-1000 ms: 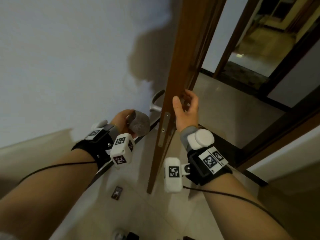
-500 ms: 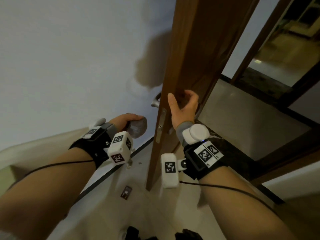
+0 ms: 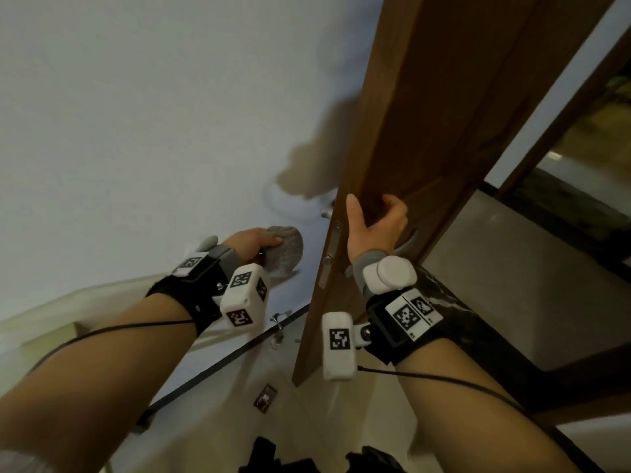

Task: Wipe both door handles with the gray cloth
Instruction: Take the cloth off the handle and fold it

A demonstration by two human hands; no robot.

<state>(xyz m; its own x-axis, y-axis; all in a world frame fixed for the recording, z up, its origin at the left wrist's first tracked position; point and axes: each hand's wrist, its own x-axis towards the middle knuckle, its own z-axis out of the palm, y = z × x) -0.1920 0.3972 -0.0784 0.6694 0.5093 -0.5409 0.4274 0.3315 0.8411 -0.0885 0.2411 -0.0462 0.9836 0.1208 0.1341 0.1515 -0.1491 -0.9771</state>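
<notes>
Dim, soft; shadow on wall (image 3: 136, 114); edges bowed, perhaps motion-blurred.

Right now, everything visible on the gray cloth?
The cloth is gray, textured fabric, bunched into a rounded wad, not spread flat. The left hand holds it, fingers over its top; part of it is hidden behind the hand and wrist gear. It sits in front of the white wall, left of the door edge and below the handle on that side. It does not touch that handle.
</notes>
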